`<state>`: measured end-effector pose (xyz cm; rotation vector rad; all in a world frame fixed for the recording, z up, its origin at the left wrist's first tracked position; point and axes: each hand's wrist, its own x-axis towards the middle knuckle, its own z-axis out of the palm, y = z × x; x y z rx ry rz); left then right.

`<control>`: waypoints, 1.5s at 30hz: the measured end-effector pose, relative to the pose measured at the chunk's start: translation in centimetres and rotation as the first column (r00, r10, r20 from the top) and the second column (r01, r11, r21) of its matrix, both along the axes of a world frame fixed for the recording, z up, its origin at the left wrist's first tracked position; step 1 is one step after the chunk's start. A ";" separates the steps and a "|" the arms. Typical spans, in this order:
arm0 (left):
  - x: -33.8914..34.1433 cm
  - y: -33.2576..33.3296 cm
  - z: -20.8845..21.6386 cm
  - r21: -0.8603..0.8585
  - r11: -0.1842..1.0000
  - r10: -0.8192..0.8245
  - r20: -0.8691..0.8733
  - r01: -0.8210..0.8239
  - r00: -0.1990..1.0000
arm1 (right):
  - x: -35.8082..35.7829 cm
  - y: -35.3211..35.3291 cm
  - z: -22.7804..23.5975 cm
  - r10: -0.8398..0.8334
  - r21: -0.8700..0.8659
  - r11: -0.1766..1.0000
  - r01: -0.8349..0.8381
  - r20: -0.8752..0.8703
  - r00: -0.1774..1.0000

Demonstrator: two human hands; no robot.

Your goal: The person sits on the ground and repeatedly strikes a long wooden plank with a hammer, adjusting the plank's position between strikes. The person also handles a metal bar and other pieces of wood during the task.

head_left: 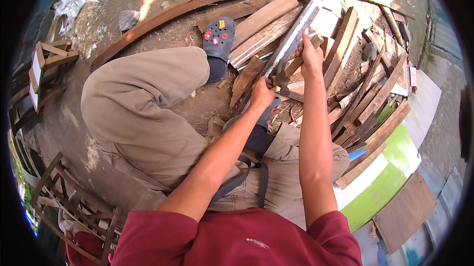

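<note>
- Extending forward from the lower edge, both bare forearms converged over scattered timber on the ground (190, 113).
- Left arm: slanted up and to the right; left hand (261, 93) lay lower and nearer the body, back uppermost, fingers curled in. Whether it was clamped on anything could not be told.
- Right arm: almost straight, reaching farther forward; right hand (311, 56) was clamped on a short wooden piece (293, 66), thumb pointing away from the body.
- Short wooden piece: tilted across the long pale bar's right side, its near end just beside the left hand; contact could not be confirmed.
- Long pale bar (299, 24): ran from the far timber toward the left hand.
- Grey clog (218, 31): stood left of the bar, near loose planks (264, 16).
</note>
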<state>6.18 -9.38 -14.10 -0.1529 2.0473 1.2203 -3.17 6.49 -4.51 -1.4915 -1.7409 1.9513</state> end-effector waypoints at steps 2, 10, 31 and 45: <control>0.0 -0.4 -0.3 0.020 0.999 0.025 -0.003 -0.024 1.000 | 1.4 -0.9 0.9 0.000 -0.013 1.000 -0.001 -0.115 0.993; -0.1 -0.4 2.2 -0.150 0.937 -0.347 -0.300 0.315 0.889 | 2.9 -0.4 0.3 -0.007 0.054 0.998 0.013 -0.110 0.994; -6.3 -3.8 0.2 -0.070 0.754 -0.604 -0.462 0.653 0.649 | -3.3 3.8 -3.8 -0.083 -0.054 0.994 0.094 0.184 0.979; -4.6 -3.3 0.8 -0.174 0.824 -0.554 -0.442 0.538 0.705 | 0.2 2.8 -0.8 0.028 -0.100 0.994 -0.033 -0.047 0.998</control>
